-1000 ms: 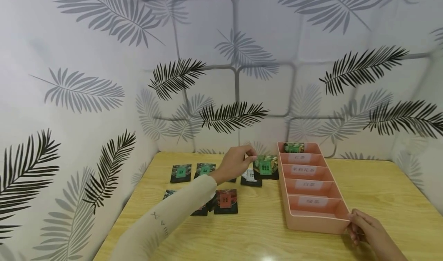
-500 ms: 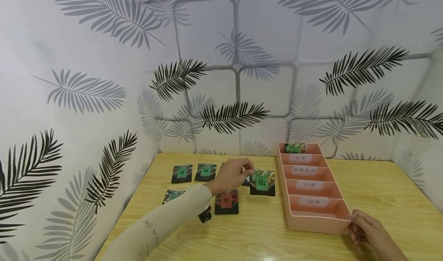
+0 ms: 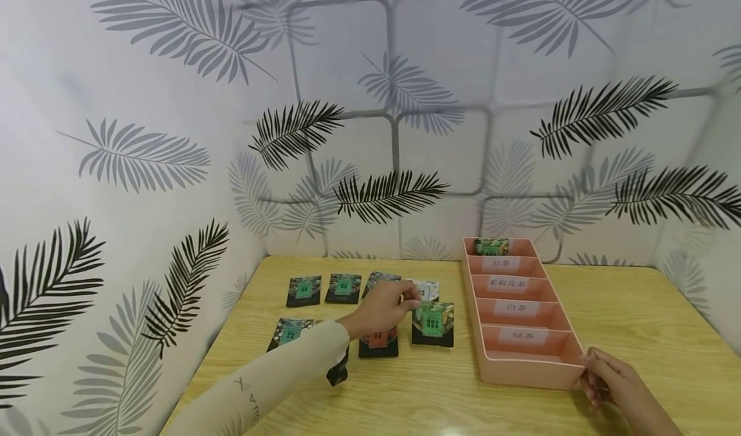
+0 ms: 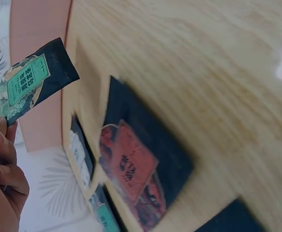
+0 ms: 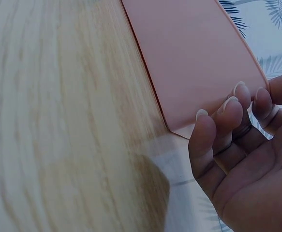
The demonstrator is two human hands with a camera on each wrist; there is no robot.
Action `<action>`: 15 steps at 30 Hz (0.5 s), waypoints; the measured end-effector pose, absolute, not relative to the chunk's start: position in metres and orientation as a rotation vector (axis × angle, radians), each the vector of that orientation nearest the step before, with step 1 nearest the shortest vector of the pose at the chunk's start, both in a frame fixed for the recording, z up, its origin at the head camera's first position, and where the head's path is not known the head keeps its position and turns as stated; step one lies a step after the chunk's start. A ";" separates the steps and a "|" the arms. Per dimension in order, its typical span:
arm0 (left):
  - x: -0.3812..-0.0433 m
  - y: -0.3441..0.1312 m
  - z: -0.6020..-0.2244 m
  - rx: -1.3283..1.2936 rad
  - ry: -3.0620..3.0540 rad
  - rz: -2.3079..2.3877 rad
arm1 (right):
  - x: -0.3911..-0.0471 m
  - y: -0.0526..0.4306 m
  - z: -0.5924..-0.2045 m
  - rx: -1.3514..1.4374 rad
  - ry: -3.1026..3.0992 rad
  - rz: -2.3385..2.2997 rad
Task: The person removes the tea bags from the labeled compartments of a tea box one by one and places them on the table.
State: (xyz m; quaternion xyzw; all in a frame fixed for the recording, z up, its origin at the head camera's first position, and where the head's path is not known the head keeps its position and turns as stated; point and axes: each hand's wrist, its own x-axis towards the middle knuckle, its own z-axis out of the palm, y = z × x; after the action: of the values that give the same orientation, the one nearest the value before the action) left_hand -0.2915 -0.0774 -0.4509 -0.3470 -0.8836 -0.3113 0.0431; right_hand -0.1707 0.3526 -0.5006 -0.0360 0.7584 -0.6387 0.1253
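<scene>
My left hand (image 3: pixel 382 308) pinches a black tea sachet with a green label (image 3: pixel 432 323) by its upper left corner. In the left wrist view the sachet (image 4: pixel 34 79) hangs in the air from the fingertips, its printed front showing. My right hand (image 3: pixel 613 381) holds the near right corner of a pink divided box (image 3: pixel 532 373); the right wrist view shows thumb and fingers at the corner of its wall (image 5: pixel 199 63). Labelled dividers split the box into several compartments, and a green-labelled sachet (image 3: pixel 492 247) lies in the farthest one.
Left of the box, several sachets lie on the wooden table (image 3: pixel 417 397): a red-labelled one (image 3: pixel 378 344) beneath the left hand, a white one (image 3: pixel 427 290) behind it, and green-labelled ones (image 3: pixel 303 290) farther left. The left forearm partly covers the front row. A patterned wall stands behind.
The left hand has drawn the green-labelled sachet nearer and slightly left, away from beside the box's far half, uncovering the white sachet. My right hand keeps its hold on the box corner.
</scene>
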 end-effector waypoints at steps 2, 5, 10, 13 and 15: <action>-0.291 -0.078 -0.455 -1.063 -2.710 -0.952 | -0.171 0.353 -0.501 -0.112 2.206 -1.867; -0.290 -0.079 -0.460 -1.059 -2.728 -0.931 | -0.171 0.353 -0.502 -0.137 2.212 -1.880; -0.290 -0.081 -0.467 -1.035 -2.773 -0.908 | -0.171 0.353 -0.501 -0.145 2.220 -1.878; -0.289 -0.082 -0.469 -1.015 -2.796 -0.915 | -0.170 0.353 -0.501 -0.118 2.219 -1.862; -0.289 -0.083 -0.470 -0.996 -2.811 -0.914 | -0.170 0.353 -0.500 -0.122 2.215 -1.857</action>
State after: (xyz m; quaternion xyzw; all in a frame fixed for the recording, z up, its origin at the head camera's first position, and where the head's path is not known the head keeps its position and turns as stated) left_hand -0.2889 -0.0827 -0.4700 -0.3192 -0.9012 -0.2930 0.0115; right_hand -0.1699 0.3530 -0.5002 -0.0419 0.7598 -0.6369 0.1237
